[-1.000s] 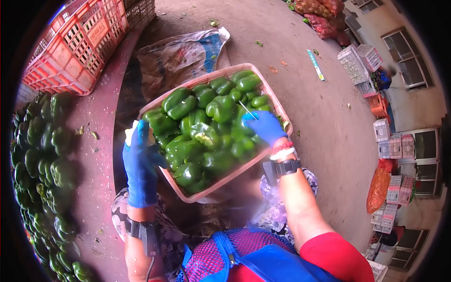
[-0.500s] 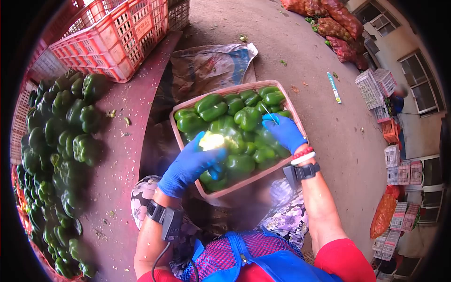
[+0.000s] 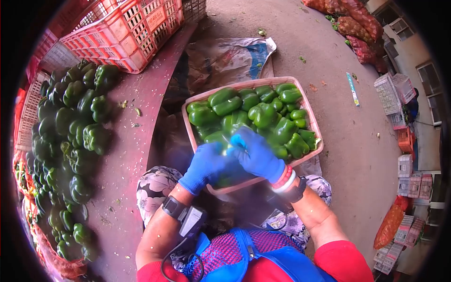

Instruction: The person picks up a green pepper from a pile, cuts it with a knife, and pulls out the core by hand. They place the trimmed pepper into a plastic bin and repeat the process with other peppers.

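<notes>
In the head view, the two gloved hands meet near the centre of the frame, over the near part of a pink tray (image 3: 221, 190) which holds green peppers (image 3: 263, 115). The right hand (image 3: 258, 152) is closed around a small tool (image 3: 238, 142) with a light-blue handle; its tip is too blurred to see. The left hand (image 3: 206, 162) is just beside it, with its fingers bent, but blur hides whether it grasps anything, so I cannot tell. The main danger, I judge, is at this meeting place: if the tool has a sharp end and it slips, it could go into the left glove, because the fingers are so near. A wet pepper skin or glove could cause such a slip. The peppers lie high in the tray, so a push by a wrist could roll one over the rim. The black cable (image 3: 167, 263), at the lower centre-left, hangs in a loop by the left forearm and may catch when this arm moves. At left of the frame, the pepper heap (image 3: 77, 134) has loose edges, and a bump could make some roll.
</notes>
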Available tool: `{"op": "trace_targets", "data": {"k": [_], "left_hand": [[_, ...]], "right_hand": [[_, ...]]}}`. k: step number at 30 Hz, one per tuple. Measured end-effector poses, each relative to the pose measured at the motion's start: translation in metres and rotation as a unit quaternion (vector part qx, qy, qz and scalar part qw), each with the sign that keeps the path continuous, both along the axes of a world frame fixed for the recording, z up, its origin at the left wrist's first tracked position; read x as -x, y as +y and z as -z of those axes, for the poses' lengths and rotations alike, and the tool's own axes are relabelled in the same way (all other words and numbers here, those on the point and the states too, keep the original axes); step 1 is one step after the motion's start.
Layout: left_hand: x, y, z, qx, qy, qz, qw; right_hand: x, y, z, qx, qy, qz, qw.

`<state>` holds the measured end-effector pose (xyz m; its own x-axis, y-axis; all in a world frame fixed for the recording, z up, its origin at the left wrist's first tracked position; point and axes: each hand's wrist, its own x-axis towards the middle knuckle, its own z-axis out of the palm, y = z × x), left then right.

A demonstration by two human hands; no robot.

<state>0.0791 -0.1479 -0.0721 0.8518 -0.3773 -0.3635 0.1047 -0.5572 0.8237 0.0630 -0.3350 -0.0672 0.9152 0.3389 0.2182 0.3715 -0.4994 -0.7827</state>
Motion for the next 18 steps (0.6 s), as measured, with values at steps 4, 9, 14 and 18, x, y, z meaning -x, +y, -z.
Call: {"op": "trace_targets", "data": {"k": [4, 9, 14, 18], "left_hand": [[-0.028, 0.005, -0.009, 0.247, 0.152, -0.220, 0.932], [-0.026, 0.023, -0.008, 0.499, 0.285, -0.216, 0.790], [0.024, 0.099, -0.054, 0.605, 0.225, -0.134, 0.752], [0.143, 0.238, -0.093, 0.172, -0.006, -0.241, 0.955]], "right_hand": [[0.002, 0.001, -0.008, 0.012, -0.110, 0.068, 0.992], [-0.015, -0.037, 0.002, 0.078, -0.023, 0.196, 0.977], [-0.011, -0.044, 0.005, -0.254, 0.347, 0.197, 0.881], [-0.037, -0.076, 0.008, -0.467, 0.402, 0.121, 0.778]]}}
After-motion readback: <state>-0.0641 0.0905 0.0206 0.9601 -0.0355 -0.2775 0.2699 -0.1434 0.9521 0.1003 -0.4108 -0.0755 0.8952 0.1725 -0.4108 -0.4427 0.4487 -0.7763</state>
